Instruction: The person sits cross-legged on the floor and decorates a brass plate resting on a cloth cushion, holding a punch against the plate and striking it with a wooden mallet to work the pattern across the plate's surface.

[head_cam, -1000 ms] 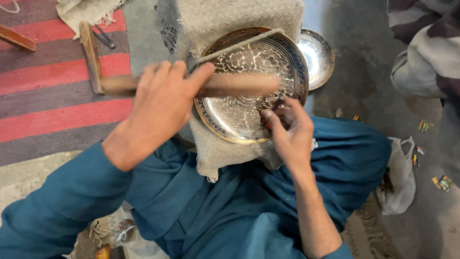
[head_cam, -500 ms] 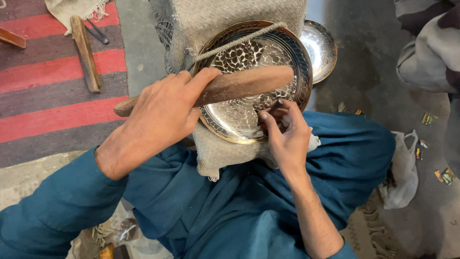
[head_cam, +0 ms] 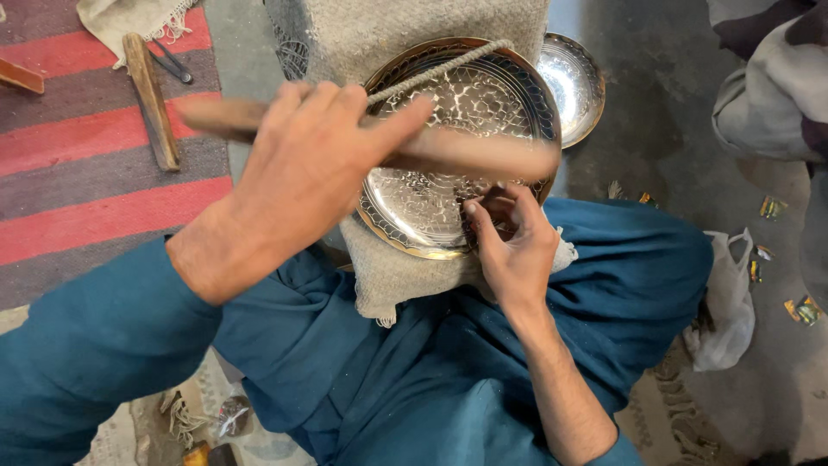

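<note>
Since half a second ago the wooden mallet [head_cam: 466,155] has swung lower across the engraved metal plate [head_cam: 448,147], now blurred. The left hand [head_cam: 302,173] is closed around its handle. The right hand [head_cam: 513,246] pinches a small tool, mostly hidden, against the plate's near rim. A grey cloth [head_cam: 397,276] cushions the plate on the lap

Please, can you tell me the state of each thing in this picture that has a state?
wooden stick: raised, blurred, gripped by left hand
engraved metal plate: tilted on grey cloth, cord across it
right hand: pinching a small tool at the plate's edge
small metal dish: behind the plate, untouched
</note>
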`<control>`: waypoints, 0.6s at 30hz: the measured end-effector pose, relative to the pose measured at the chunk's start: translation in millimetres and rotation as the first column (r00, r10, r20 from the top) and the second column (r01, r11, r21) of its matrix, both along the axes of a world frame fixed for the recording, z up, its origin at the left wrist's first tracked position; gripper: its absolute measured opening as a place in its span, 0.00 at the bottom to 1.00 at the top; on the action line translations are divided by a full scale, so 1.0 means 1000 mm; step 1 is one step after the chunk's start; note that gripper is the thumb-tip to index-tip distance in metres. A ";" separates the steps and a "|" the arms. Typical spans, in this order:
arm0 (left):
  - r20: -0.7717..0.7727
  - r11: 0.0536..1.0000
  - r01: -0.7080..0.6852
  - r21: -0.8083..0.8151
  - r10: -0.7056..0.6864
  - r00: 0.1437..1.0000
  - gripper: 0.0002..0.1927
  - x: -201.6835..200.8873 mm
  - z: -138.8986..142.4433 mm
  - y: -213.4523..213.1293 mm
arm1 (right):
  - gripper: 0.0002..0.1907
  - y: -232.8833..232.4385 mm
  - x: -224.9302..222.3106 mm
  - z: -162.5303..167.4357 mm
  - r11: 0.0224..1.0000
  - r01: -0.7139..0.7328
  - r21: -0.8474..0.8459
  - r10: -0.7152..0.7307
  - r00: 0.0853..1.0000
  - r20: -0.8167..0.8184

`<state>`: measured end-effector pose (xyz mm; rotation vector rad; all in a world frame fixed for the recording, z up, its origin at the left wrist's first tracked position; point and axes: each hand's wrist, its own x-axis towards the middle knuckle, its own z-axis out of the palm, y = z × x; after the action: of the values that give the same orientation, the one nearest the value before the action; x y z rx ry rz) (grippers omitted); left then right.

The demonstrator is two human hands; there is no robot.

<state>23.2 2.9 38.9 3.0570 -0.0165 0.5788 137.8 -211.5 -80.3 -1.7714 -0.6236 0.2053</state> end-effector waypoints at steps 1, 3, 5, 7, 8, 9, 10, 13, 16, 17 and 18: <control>0.005 0.978 0.023 -0.208 -0.023 1.000 0.33 0.001 0.001 -0.001 | 0.14 0.000 0.000 0.000 1.000 -0.008 0.015 0.008 1.000 -0.015; -0.018 0.987 -0.014 -0.158 0.011 1.000 0.31 0.003 0.002 -0.002 | 0.14 0.001 0.000 0.000 0.999 -0.027 0.045 0.029 0.999 -0.038; -0.035 0.927 -0.117 0.357 0.139 0.990 0.24 0.005 0.002 -0.002 | 0.12 0.002 0.000 0.000 0.999 -0.007 0.046 0.011 0.996 -0.091; -0.045 0.928 -0.120 0.352 0.145 0.988 0.24 0.005 0.002 0.000 | 0.11 0.003 0.001 -0.001 0.998 -0.008 0.065 0.016 0.993 -0.119; -0.056 0.930 -0.116 0.348 0.144 0.988 0.24 0.004 0.002 0.002 | 0.11 0.003 0.002 -0.001 0.997 -0.011 0.080 0.021 0.991 -0.130; -0.071 0.973 -0.109 0.201 0.126 0.990 0.27 0.002 0.001 0.002 | 0.11 0.003 0.002 -0.001 0.996 -0.011 0.093 0.024 0.989 -0.143; -0.082 0.994 -0.100 0.051 0.104 0.991 0.30 0.000 0.001 0.002 | 0.11 0.003 0.002 -0.002 0.997 -0.008 0.070 0.018 0.991 -0.136; -0.101 0.991 -0.098 -0.094 0.089 0.991 0.34 -0.001 -0.002 0.001 | 0.12 0.003 0.003 -0.004 0.999 -0.001 0.034 0.004 0.996 -0.094; -0.085 0.986 -0.084 -0.142 0.073 0.994 0.36 -0.002 -0.003 -0.001 | 0.13 0.004 0.003 -0.005 0.999 0.001 0.042 -0.001 1.000 -0.018; -0.076 0.983 -0.073 -0.169 0.061 0.995 0.37 -0.002 -0.004 -0.002 | 0.13 0.004 0.003 -0.005 1.000 0.001 0.030 -0.001 1.000 0.017; -0.085 0.970 -0.069 -0.234 0.050 0.995 0.38 -0.003 -0.004 -0.002 | 0.14 0.003 0.002 -0.004 1.000 0.000 0.017 -0.001 0.999 0.050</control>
<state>20.5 0.8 35.3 2.8521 0.1370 0.4280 140.1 -208.3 -84.6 -1.7647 -0.6590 0.1545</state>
